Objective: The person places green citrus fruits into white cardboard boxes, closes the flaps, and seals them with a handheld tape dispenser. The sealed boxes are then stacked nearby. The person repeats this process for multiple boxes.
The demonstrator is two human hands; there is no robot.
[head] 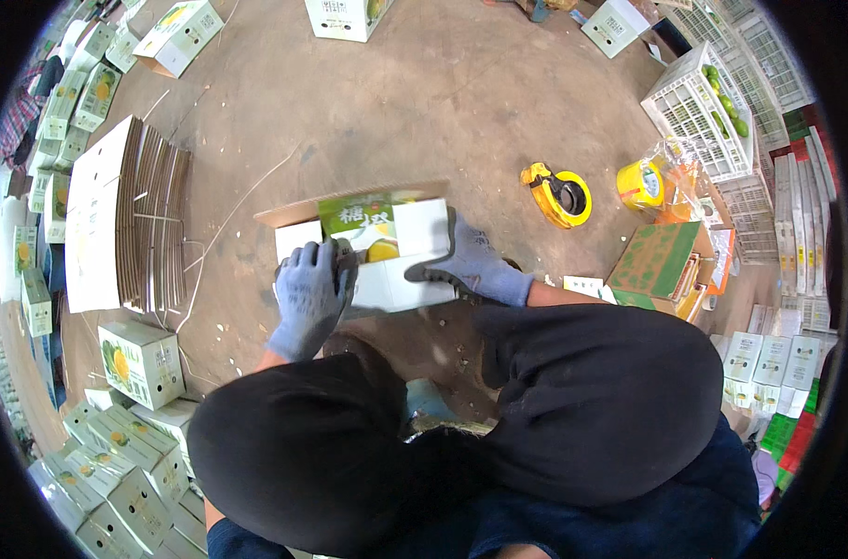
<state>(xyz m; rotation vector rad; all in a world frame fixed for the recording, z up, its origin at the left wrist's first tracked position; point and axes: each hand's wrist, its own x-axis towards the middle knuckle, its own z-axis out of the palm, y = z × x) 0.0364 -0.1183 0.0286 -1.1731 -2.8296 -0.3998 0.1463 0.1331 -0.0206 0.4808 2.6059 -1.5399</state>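
Observation:
Before my knees stands a white cardboard carton (410,286), with its inner white flaps folded inwards. Inside the opening shows a green printed panel (354,215) with fruit artwork and writing. A long brown flap (368,198) stands up along the far edge. My left hand (309,290), in a blue-grey work glove with dark fingertips, grips the carton's left part, its fingers over the edge. Gloved alike, my right hand (473,262) holds the right end, thumb across the near flap and the other fingers partly hidden behind the side.
A yellow tape dispenser (558,195) and a yellow tape roll (641,184) lie to the right. Beyond is a white plastic crate (700,112) with green fruit. Flattened cartons (127,216) stand strapped at the left, near printed cartons (142,363). A green-and-brown box (654,262) sits right.

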